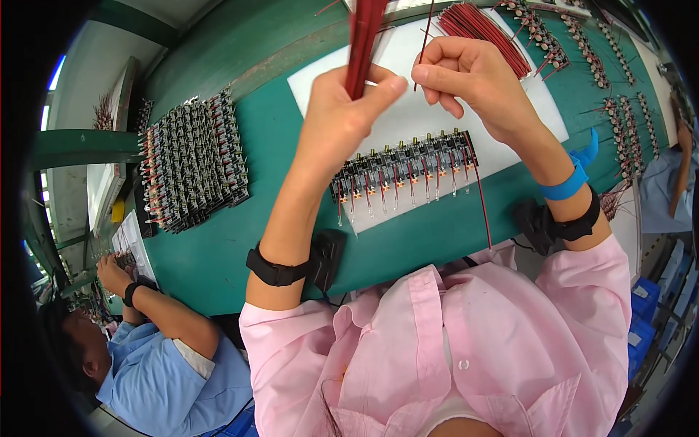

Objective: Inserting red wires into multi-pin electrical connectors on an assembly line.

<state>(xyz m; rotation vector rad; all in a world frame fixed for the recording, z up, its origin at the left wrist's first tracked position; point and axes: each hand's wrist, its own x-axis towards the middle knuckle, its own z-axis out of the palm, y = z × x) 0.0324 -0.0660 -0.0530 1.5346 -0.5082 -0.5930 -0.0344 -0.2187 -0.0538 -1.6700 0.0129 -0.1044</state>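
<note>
My left hand (336, 109) is closed around an upright bundle of red and black wires (364, 44), whose upper end runs out of view. To its right, my right hand (477, 80) pinches one thin dark red wire (428, 33) between thumb and fingers. Below both hands, a row of joined small circuit boards (404, 167) lies on a white foam sheet (539, 120). Clear-tipped leads stick out along its near side. From the right end of that row, a red and black wire (483, 204) stretches toward me over the green table (291, 251).
A thick stack of circuit boards (195, 164) stands at the left. More red wires (486, 36) lie in a pile on the far side of the foam. Rows of small round parts (586, 54) line the right. Co-workers sit at left (164, 364) and far right (666, 182).
</note>
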